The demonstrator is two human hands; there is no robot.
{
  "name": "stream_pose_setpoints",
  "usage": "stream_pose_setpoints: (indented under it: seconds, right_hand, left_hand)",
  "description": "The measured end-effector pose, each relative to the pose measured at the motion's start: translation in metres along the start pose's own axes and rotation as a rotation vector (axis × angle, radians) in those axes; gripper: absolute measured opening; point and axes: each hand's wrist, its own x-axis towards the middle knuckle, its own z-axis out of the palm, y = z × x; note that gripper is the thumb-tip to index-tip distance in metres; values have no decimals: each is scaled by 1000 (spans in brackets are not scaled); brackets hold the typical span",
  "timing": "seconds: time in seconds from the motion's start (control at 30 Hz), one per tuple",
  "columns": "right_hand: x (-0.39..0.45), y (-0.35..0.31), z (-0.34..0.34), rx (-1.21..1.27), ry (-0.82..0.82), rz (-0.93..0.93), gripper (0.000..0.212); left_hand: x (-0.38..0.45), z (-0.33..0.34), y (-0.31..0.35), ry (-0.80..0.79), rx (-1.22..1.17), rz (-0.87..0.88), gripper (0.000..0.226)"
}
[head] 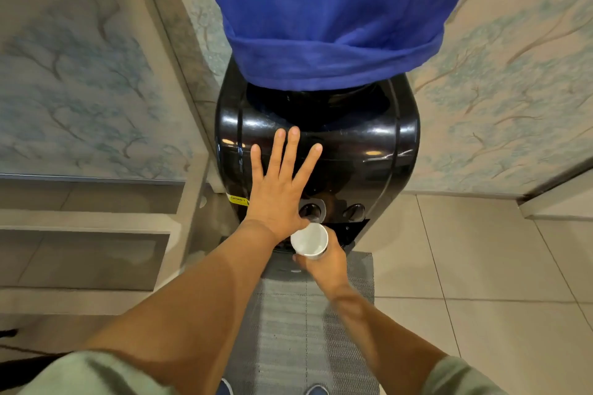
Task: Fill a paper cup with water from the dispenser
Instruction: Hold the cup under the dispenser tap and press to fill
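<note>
- Head view: the left hand [278, 189] is lying flat with fingers spread on the black dispenser [369, 151] front, its thumb hidden near the left tap [310, 211].
- The right hand [325, 261] is gripping the white paper cup [309, 240] just below that tap, at the dispenser's lower front edge.
- A blue cover [333, 16] is hiding the bottle; the cup's contents are hard to make out.

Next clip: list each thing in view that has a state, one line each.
Cup: upright, held under the taps, no water visible inside.
Left hand: open, fingers spread on the dispenser.
Right hand: gripping the cup.
Bottle cover: on, blue.
</note>
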Motion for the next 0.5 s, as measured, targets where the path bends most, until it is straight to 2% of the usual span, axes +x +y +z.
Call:
stream_pose_setpoints:
  seconds: [0.3,0.5]
  right_hand:
    - [-31,-14,-29,-68,-6,-24,78]
    - [-67,-34,-45,-12,34,-64,78]
  left_hand:
    - [-6,-30,3,-189,-13,-15,139]
    - [-5,-61,1,-354,-81,3,114]
